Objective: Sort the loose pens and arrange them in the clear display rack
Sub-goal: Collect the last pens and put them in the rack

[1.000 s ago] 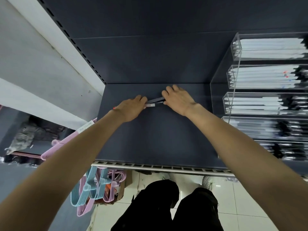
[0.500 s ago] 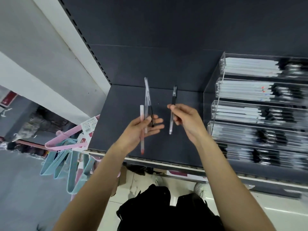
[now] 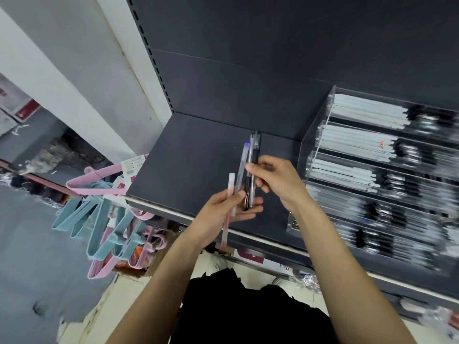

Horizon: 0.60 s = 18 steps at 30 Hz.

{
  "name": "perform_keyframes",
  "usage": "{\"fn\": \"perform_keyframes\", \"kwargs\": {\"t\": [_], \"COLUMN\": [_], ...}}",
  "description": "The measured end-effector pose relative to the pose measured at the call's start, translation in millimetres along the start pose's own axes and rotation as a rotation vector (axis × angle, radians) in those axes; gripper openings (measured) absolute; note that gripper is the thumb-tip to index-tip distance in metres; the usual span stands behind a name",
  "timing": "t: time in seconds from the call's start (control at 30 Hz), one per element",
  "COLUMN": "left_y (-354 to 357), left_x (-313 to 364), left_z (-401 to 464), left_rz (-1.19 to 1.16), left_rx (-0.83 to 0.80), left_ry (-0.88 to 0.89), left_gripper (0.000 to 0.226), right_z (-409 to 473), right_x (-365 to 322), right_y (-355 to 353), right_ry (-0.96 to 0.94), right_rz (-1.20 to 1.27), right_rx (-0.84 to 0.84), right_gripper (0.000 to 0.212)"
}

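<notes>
Left hand (image 3: 223,209) grips three pens (image 3: 242,167) — right hand (image 3: 275,180) pinches a fourth pen (image 3: 253,175) beside the rack (image 3: 323,135).

The shelf (image 3: 198,155) is dark slate grey. One pen (image 3: 225,229) is frosted white with a red tip, another (image 3: 242,165) clear with a blue cap, two (image 3: 253,170) black-and-clear. Hangers (image 3: 99,219) are pink and pale blue.

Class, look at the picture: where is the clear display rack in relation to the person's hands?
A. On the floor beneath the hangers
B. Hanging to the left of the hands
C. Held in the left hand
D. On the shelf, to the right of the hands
D: the rack stands on the dark shelf, right of both hands, which hold pens.
</notes>
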State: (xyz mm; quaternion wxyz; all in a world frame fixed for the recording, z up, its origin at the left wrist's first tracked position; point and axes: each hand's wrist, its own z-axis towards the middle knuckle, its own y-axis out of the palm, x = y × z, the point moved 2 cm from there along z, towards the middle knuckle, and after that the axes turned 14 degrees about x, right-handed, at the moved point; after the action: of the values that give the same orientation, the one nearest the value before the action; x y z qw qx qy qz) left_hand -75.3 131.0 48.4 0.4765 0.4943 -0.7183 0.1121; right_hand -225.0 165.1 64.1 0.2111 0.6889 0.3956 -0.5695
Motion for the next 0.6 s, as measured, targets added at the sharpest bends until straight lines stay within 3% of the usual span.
{"fn": "perform_keyframes", "kwargs": {"t": [0.1,0.23,0.4,0.6], "left_y": [5.3,10.2,9.9,-3.8], "left_x": [-9.3,-19.1,-30.2,-36.0], "left_z": [-4.6,-9.9,-20.4,-35.2], "left_rz": [-0.086,-0.143,-0.125,-0.152], "left_rx": [0.06,0.117,0.146,0.131], "left_ry": [0.018,0.049,0.064,0.023], "left_gripper": [0.031,0.025,0.023,0.024], "right_z": [-8.3,-12.8,0.4,26.0], "right_x": [3.2,7.9,-7.6,-39.2], "right_y": [2.2,6.8,5.6,24.2], "right_ry": [-0.064,-0.132,-0.063,-0.127], "right_rz": [-0.168,-0.294,-0.214,-0.534], "right_rx": [-0.047,-0.066,-0.176,-0.424], "right_gripper": [0.018,0.028,0.027,0.016]}}
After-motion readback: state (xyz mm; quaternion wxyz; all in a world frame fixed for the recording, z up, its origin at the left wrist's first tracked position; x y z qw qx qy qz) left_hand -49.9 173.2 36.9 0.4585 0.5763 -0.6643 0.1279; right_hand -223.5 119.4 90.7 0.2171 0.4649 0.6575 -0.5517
